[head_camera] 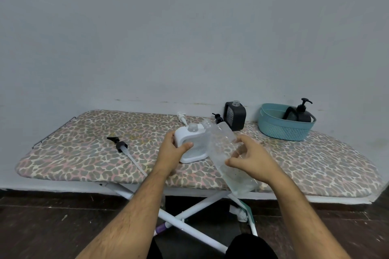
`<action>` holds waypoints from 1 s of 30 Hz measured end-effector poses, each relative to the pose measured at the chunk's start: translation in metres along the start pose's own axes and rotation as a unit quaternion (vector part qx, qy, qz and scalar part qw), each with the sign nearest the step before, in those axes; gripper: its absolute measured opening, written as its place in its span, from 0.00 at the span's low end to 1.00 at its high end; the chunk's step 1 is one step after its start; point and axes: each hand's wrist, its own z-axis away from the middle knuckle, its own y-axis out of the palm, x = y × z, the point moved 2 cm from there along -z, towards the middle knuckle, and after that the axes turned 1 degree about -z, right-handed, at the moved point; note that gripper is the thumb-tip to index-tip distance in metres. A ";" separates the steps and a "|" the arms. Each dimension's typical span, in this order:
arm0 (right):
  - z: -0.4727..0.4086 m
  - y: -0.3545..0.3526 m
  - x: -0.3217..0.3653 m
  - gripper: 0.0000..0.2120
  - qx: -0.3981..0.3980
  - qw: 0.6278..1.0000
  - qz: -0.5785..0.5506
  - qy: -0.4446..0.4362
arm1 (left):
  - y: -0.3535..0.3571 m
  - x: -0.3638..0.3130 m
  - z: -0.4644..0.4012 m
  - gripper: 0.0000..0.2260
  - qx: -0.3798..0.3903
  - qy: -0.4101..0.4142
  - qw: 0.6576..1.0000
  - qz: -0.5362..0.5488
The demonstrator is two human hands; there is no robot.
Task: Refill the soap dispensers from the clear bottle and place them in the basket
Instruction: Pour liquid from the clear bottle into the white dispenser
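pale grey wall (189,27), dark floor (52,227), leopard-print ironing board (84,132).

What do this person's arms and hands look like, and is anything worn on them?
Both forearms are bare and hairy, with no sleeves showing. The left hand and right hand wear no gloves, rings, watch or bracelets that can be seen.

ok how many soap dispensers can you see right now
3. A white dispenser steadied by the left hand on the ironing board, a black dispenser uncapped by the wall, and a capped black one in the basket. Others may be hidden.
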 end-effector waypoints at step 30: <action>-0.152 0.127 0.088 0.28 -0.163 0.960 -0.229 0.006 | -0.110 0.020 -0.014 0.25 -0.088 0.005 0.996 -0.020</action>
